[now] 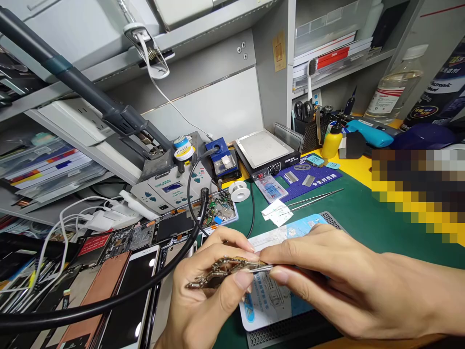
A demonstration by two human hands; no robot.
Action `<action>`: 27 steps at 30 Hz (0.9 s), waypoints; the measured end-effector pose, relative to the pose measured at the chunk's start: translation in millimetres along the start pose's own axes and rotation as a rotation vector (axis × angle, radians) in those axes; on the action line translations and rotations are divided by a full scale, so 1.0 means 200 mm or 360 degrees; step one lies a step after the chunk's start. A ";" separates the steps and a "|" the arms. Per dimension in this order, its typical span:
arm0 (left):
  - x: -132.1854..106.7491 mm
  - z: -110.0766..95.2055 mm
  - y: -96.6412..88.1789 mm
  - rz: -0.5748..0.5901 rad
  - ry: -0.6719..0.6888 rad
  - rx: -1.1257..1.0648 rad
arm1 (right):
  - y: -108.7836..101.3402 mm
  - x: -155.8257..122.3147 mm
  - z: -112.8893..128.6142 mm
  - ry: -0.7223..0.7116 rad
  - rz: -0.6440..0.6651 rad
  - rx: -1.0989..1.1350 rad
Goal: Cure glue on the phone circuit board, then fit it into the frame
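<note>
A small phone circuit board [218,271], seen nearly edge-on, is pinched between the thumb and fingers of my left hand [207,291]. My right hand [319,276] has its thumb and forefinger closed at the right end of that board, where a thin silvery edge shows. Whether this edge belongs to the board or to a separate thin piece, I cannot tell. Beneath both hands lies a white and blue printed mat [269,310] on a dark perforated base. Fingers hide part of the board.
A black cable [160,276] curves past on the left, near phones [127,300] and parts. Tweezers [316,198] lie behind my right hand, near a white paper scrap [277,213]. A rework station [170,189], hot plate [267,150] and solder spool [239,191] stand at the back.
</note>
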State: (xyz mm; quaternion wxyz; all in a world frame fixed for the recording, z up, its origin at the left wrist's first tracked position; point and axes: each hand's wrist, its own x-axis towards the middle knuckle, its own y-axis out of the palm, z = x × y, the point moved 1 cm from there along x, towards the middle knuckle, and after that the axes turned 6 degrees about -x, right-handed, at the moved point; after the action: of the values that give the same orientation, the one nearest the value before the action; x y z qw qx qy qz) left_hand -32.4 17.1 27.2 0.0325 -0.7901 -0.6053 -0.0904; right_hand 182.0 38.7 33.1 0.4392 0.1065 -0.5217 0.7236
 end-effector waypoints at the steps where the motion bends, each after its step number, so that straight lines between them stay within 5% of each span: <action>1: 0.00 0.00 0.00 0.0004 -0.0005 -0.0006 | 0.00 0.00 0.00 -0.0013 0.0005 0.0001; 20: -0.01 0.02 0.01 -0.0068 -0.0205 -0.0124 | -0.01 0.01 0.01 0.0132 0.0033 0.0219; 27: 0.03 0.02 0.04 -0.0071 -0.0478 -0.0238 | 0.02 0.04 -0.04 0.0824 0.0408 0.0984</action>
State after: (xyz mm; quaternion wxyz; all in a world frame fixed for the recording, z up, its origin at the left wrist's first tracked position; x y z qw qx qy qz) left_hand -22.5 20.7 25.4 -0.1193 -0.7814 -0.6123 -0.0168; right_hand 176.6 49.0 31.8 0.4096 -0.0178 -0.1616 0.8976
